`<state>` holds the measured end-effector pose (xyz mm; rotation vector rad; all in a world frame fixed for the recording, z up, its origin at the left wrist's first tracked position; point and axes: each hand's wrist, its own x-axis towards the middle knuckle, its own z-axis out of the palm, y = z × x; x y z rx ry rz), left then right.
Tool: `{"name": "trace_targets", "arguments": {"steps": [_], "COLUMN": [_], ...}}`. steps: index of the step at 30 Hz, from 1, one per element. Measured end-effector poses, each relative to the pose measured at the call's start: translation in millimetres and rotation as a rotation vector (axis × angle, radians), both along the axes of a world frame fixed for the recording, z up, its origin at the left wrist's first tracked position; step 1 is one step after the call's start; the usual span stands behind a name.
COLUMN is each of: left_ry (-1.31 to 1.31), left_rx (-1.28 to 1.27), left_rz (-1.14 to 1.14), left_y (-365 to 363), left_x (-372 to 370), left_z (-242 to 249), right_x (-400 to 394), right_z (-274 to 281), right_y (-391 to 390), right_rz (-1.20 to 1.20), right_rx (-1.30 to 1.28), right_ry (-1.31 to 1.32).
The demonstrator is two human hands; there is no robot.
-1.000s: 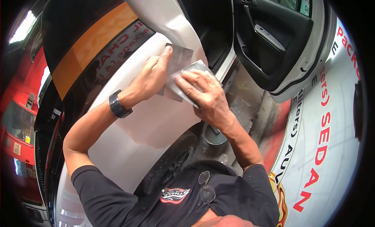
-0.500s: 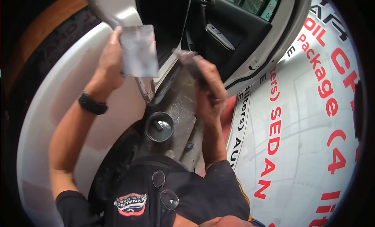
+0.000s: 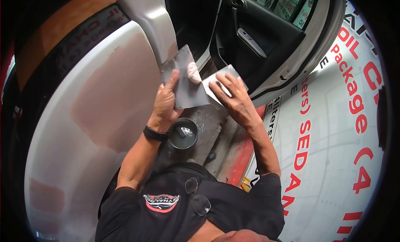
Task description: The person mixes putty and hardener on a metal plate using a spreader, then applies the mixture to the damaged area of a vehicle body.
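My left hand (image 3: 167, 98) grips a flat grey putty board (image 3: 185, 90) by its left edge, thumb on top. A lump of pale pink putty (image 3: 193, 73) sits near the board's right edge. My right hand (image 3: 234, 94) is closed on a flat, light-coloured putty spreader (image 3: 212, 84), fingers laid across its face. The spreader's left edge is right at the board's right edge, just below the putty. Left of the hands is a white car body panel (image 3: 141, 54) with dull pinkish-brown patches (image 3: 112, 92).
Below the hands, a dark bucket (image 3: 183, 135) of cloudy water with a dark block in it stands on the wet floor. An open car door (image 3: 250, 38) is at upper right. A printed banner (image 3: 321, 129) with red and black lettering spreads along the right.
Both hands have come together: the left moved right and down with the board, the right moved right and down with the spreader. The putty on the board now shows. The view has shifted.
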<state>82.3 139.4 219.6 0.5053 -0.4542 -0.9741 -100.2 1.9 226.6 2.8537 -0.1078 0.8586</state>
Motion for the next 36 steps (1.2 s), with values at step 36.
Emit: {"name": "trace_targets", "arguments": {"steps": [36], "left_ry": [-0.971], "left_rx": [0.718], "left_rz": [0.232], "left_y": [255], "left_x": [220], "left_z": [251], "right_x": [138], "right_z": [-313], "right_y": [1], "right_rz": [-0.118], "right_rx": [1.626], "right_ry": [-0.927]}}
